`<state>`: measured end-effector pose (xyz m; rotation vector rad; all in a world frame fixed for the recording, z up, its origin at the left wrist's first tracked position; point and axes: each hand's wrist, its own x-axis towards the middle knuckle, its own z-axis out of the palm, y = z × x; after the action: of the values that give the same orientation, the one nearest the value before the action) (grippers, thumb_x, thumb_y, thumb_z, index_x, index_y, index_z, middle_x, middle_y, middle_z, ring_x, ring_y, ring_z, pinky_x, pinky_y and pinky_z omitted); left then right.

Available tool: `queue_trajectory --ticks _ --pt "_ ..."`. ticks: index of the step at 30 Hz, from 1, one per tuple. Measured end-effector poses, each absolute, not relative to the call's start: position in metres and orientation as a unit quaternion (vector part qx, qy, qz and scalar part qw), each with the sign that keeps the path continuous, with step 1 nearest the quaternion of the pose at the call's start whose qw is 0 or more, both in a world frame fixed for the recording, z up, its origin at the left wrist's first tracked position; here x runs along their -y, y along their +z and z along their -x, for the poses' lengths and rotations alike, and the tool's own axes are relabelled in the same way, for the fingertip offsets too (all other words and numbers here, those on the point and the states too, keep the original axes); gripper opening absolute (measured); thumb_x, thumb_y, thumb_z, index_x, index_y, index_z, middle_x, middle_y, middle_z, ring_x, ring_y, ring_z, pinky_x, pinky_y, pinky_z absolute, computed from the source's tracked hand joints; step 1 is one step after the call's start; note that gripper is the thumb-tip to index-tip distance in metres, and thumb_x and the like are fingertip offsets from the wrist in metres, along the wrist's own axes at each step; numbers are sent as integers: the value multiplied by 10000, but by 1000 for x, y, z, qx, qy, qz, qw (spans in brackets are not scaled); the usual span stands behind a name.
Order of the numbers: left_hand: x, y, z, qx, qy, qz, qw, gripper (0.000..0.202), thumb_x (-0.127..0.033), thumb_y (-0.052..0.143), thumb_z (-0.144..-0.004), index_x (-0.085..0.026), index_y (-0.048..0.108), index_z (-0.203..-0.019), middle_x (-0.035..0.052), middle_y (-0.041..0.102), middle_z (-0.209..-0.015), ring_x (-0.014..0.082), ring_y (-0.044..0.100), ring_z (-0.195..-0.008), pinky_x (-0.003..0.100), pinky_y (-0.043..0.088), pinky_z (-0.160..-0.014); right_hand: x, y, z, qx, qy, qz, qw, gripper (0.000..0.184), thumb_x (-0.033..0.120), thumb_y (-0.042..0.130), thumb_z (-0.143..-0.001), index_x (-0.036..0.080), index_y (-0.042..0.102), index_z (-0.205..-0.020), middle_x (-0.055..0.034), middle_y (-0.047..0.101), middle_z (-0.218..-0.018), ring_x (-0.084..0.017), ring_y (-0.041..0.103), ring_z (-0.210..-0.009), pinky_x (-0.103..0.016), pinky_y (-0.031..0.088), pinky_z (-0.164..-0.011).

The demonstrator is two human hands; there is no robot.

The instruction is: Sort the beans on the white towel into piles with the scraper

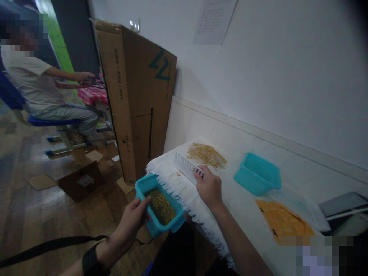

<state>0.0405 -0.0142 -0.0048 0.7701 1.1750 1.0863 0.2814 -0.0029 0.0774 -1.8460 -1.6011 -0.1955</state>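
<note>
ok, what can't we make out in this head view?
Head view only:
- wall sheet: print too small, top cut off by the frame edge.
- white slotted plastic piece: near end hidden under the right hand.
- left hand: part of its grip hidden behind the teal basket of beans.
- dark flat device: cut off by the right edge, type unclear.
- pixelated patch: hides the bottom right corner.

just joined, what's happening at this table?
The left hand holds a teal basket of beans just off the table's edge. The right hand grips a white slotted tray lying on the white cloth, next to a loose bean pile. A second teal basket and an orange bag sit farther along the cloth. Another person sits in the background.
</note>
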Motion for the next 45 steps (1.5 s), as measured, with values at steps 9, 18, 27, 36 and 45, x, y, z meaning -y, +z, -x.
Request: queue_trajectory --ticks 9,18,27,36,45 --pt "17 1 -41 -510 471 -335 637 344 -486 791 -667 -194 610 -644 -58 555 -469 97 487 -421 212 392 -443 3 77 -281 615 -85 713 326 157 242 573 -883 221 696 -979 -28 727 -707 -201 679 -645 -242 414 -605" --pt "16 4 -42 -508 474 -332 637 368 -494 799 -633 -202 577 -600 -59 545 -445 95 476 -401 216 379 -426 2 75 -281 630 -65 704 321 153 236 587 -881 229 706 -976 -19 739 -717 -193 695 -666 -227 434 -616" --pt "14 -1 -42 -517 471 -330 634 354 -482 795 -643 -201 581 -621 -66 535 -422 93 465 -379 209 343 -403 43 64 -265 684 -81 607 396 177 215 537 -915 201 713 -924 -20 747 -696 -164 703 -581 -207 458 -562" --pt "14 -4 -42 -507 472 -331 641 371 -503 792 -655 -201 578 -638 -65 550 -451 91 481 -398 212 378 -428 35 69 -270 625 -155 642 417 210 263 529 -924 173 716 -948 -49 743 -679 -182 684 -542 -233 423 -523" --pt "16 -1 -40 -512 468 -330 641 363 -495 785 -669 -195 583 -644 -65 551 -451 91 495 -403 201 376 -426 -8 77 -280 601 -121 727 310 179 214 590 -888 187 699 -1027 -51 742 -723 -200 679 -629 -247 397 -587"
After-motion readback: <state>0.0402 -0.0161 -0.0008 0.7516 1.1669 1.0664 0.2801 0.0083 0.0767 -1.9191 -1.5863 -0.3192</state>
